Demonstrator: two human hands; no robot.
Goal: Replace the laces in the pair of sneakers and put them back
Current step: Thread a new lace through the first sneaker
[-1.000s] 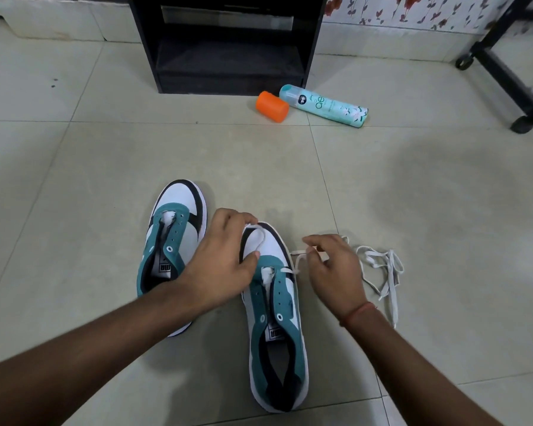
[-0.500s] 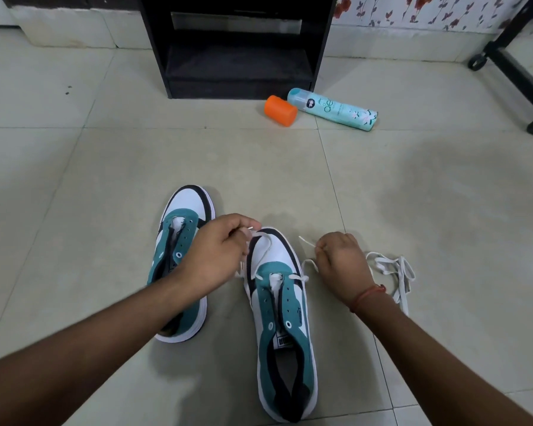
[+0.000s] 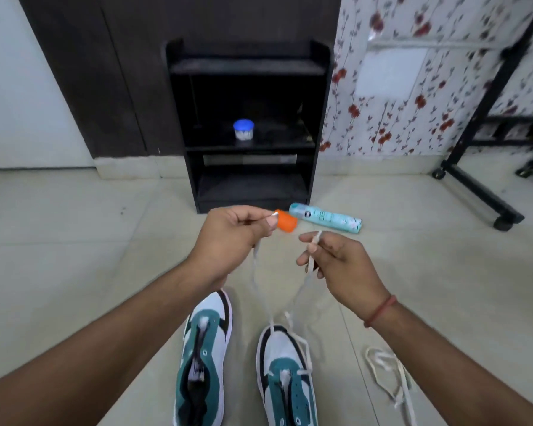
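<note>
Pale tiled floor carries the teal-and-white right sneaker. Left hand and right hand each pinch one end of the white flat lace. Level both ends before threading the next eyelets.

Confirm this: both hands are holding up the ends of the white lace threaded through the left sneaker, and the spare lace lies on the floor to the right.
Not quite. The head view shows the left hand and right hand pinching the white lace, but it runs down to the right sneaker, not the left sneaker. The spare lace does lie on the floor at right.
</note>
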